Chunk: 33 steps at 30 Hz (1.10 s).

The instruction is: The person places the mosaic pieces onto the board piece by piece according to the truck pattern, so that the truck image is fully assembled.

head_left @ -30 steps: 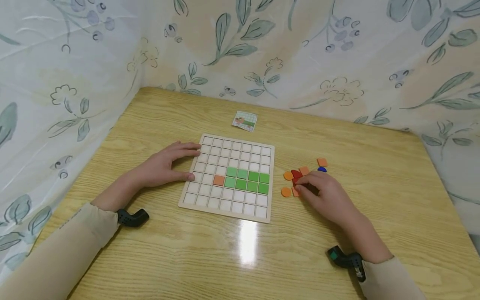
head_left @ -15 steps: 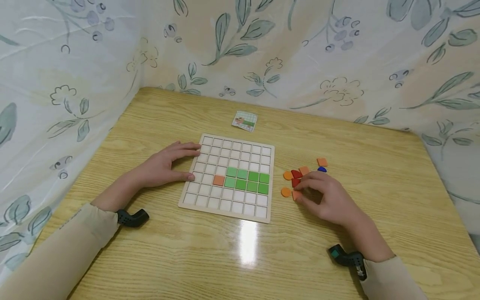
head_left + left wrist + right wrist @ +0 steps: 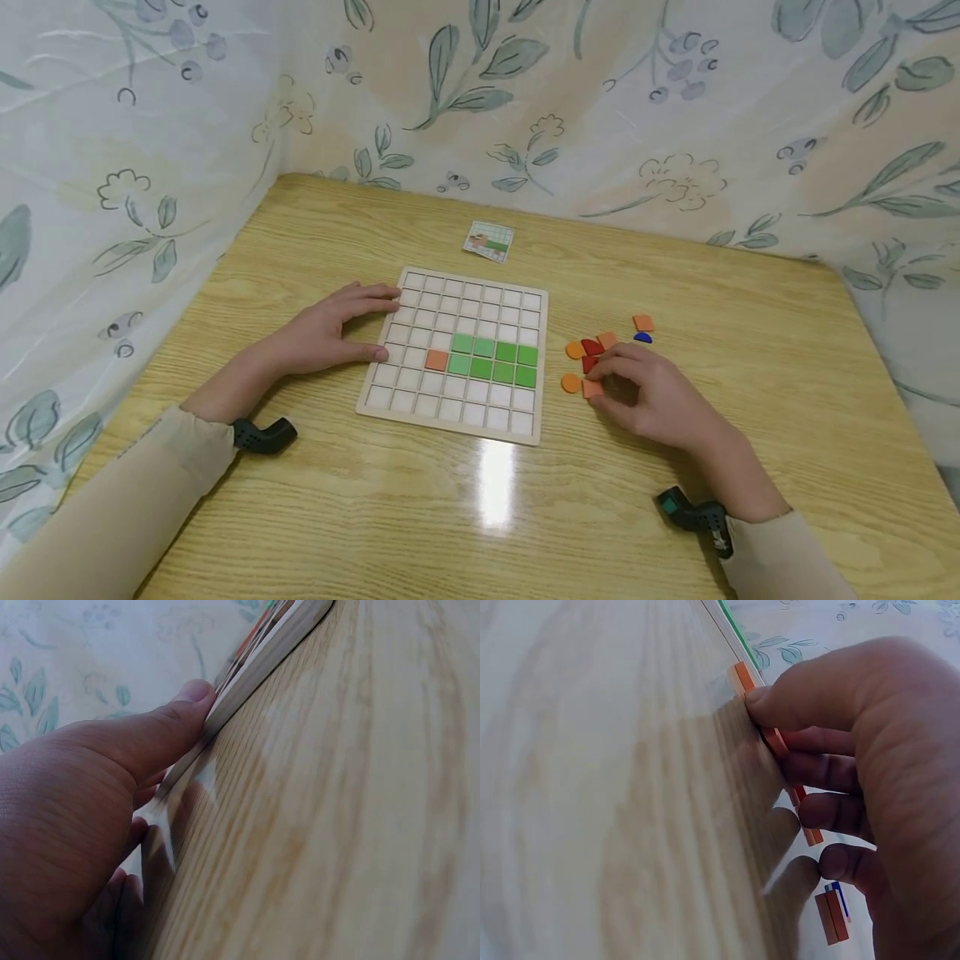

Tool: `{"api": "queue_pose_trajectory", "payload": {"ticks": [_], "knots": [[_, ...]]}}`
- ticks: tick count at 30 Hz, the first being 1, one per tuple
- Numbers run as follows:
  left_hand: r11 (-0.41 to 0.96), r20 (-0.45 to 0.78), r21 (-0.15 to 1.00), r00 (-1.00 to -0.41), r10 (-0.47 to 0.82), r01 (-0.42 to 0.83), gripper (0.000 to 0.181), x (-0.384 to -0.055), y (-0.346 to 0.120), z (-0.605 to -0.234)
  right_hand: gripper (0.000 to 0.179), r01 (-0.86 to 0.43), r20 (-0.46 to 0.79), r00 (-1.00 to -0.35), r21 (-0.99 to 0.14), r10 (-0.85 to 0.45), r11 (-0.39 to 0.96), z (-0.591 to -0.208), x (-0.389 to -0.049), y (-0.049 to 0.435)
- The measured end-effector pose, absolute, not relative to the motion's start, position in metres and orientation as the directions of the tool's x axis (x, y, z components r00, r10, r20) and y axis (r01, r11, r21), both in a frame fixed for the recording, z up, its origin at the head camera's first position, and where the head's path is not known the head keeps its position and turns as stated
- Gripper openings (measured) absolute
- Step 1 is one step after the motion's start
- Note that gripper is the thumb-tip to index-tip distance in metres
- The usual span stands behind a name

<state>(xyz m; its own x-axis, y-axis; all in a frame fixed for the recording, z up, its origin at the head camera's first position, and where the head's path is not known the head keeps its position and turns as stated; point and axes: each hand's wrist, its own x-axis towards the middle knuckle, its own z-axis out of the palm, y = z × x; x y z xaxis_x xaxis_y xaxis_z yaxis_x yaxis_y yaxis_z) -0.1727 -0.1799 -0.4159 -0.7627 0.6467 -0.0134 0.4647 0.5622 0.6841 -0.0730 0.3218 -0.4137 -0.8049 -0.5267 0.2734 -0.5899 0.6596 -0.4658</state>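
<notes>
A square wooden grid board (image 3: pixel 450 427) lies on the table, with several green tiles (image 3: pixel 505 372) and one orange tile (image 3: pixel 437 360) set in its cells. My left hand (image 3: pixel 318 333) rests at the board's left edge, fingers loosely spread; in the left wrist view the thumb (image 3: pixel 169 720) touches the board's side. To the right of the board, my right hand (image 3: pixel 660 392) pinches a light orange square tile (image 3: pixel 591 388) between thumb and index finger. The right wrist view shows this tile (image 3: pixel 775 741) slightly tilted, with the other fingers curled beside it.
Around the right hand lie orange discs (image 3: pixel 572 383), red pieces (image 3: pixel 592 347), another orange square (image 3: pixel 643 322) and a blue half-round piece (image 3: pixel 642 337). A small picture card (image 3: pixel 489 242) is behind the board. Floral cloth (image 3: pixel 525 100) hangs at the table's back and left.
My right hand's fingertips have shifted from over the red piece toward the near orange square, which now shows more between thumb and index finger. The left hand stays put.
</notes>
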Motion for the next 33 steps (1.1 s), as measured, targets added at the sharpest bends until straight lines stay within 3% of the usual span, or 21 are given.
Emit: {"api": "queue_pose_trajectory", "payload": {"ticks": [10, 17, 33], "knots": [[0.561, -0.014, 0.684, -0.761, 0.649, 0.465, 0.075, -0.172, -0.182, -0.412, 0.022, -0.512, 0.256, -0.856, -0.535, -0.449, 0.672, -0.411, -0.079, 0.311], [0.560, -0.014, 0.686, -0.760, 0.649, 0.465, 0.075, -0.173, -0.184, -0.410, 0.023, -0.536, 0.337, -0.844, -0.563, -0.417, 0.629, -0.413, -0.086, 0.293], [0.551, -0.019, 0.698, -0.757, 0.654, 0.458, 0.075, -0.174, -0.181, -0.409, 0.024, -0.586, 0.364, -0.811, -0.518, -0.459, 0.624, -0.401, -0.100, 0.240]]}}
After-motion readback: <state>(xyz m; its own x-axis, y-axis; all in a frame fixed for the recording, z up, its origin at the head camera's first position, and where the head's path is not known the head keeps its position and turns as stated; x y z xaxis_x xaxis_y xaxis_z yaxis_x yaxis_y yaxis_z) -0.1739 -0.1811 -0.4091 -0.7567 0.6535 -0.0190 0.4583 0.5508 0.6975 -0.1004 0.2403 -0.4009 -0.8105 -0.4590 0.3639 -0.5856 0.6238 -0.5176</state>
